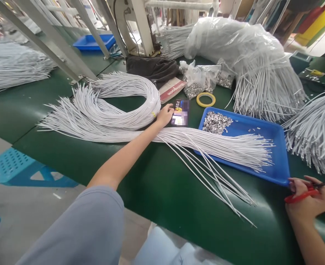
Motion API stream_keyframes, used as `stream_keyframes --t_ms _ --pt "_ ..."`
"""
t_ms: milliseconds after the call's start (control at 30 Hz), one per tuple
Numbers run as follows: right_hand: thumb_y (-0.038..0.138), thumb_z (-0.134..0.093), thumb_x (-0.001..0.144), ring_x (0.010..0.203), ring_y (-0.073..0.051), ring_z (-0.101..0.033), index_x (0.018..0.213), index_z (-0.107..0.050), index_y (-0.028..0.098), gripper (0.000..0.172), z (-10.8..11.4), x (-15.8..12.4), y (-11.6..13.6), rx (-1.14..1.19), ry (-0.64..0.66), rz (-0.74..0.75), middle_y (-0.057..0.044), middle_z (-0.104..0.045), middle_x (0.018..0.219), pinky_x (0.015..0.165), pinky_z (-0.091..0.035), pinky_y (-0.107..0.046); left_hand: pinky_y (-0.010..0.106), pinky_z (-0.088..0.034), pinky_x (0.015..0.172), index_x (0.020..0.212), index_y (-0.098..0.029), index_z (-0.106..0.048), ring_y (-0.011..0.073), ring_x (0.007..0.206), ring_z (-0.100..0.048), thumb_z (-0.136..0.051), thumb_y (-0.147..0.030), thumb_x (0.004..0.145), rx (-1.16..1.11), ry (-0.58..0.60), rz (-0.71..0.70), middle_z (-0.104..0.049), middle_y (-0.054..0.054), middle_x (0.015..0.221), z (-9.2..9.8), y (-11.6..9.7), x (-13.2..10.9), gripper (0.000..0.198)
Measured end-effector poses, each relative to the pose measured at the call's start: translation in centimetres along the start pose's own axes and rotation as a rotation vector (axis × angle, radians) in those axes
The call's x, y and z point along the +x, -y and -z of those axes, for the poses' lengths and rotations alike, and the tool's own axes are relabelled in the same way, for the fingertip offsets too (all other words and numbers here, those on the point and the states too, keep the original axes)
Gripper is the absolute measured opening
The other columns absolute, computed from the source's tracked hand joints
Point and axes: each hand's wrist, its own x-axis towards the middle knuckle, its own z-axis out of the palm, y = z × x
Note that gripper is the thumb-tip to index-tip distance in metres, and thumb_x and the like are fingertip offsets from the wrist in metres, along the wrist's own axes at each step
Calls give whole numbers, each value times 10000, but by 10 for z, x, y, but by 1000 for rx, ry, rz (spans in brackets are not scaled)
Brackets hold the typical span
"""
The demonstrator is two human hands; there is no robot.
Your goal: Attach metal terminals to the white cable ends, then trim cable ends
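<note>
My left hand (165, 115) reaches across a long bundle of white cables (176, 135), its fingertips touching the left edge of a lit phone (180, 113) on the table. Those fingers are partly bent and do not visibly wrap round anything. At the far right, my right hand (307, 202) is closed on a red-handled tool with dark jaws (301, 195); whether it is pliers or scissors I cannot tell. Beside that hand is the corner of a blue tray (282, 154). The cable ends lie over this tray, near a pile of small metal terminals (216, 122).
A coiled cable bundle (148, 103) lies left of the phone. Behind are yellow tape (205, 99), bags of metal parts (194, 82), a black cloth (151, 69) and plastic-wrapped cables (234, 44). More cables (314, 132) stand right. A blue stool (18, 165) is below the table edge.
</note>
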Motion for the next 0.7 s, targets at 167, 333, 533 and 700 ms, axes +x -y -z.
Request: stream_keyframes --t_ms 167,333,533,700 --pt "319 -626 454 557 -235 -617 732 -573 253 291 -3 2 -4 103 64 17 0 -572 577 692 -519 -478 373 -412 1078 1437 -152 -436 265 1267 -562 -478 -395 946 130 20 56 -612 107 1356 8 -26 -12 549" --pt "322 -641 475 588 -239 -628 755 -570 248 299 -5 -1 -2 138 118 31 -10 -592 591 741 -515 -471 445 -384 1095 1504 -79 -306 380 1392 -420 -637 -586 803 298 44 156 -422 251 1501 0 -66 -15 926" --pt "341 -621 570 575 -205 -611 825 -586 209 290 -6 -5 0 137 191 116 -5 -618 632 643 -497 -384 480 -378 1100 1522 -34 -247 434 1411 -364 -779 -570 646 404 11 191 -371 330 1492 -13 -100 -7 1156" --pt "340 -612 598 584 -180 -604 848 -587 190 293 -11 -6 -2 172 218 104 1 -621 654 633 -492 -342 491 -412 1069 1515 26 -225 457 1346 -448 -768 -619 619 496 37 205 -409 385 1434 -16 -113 -3 1230"
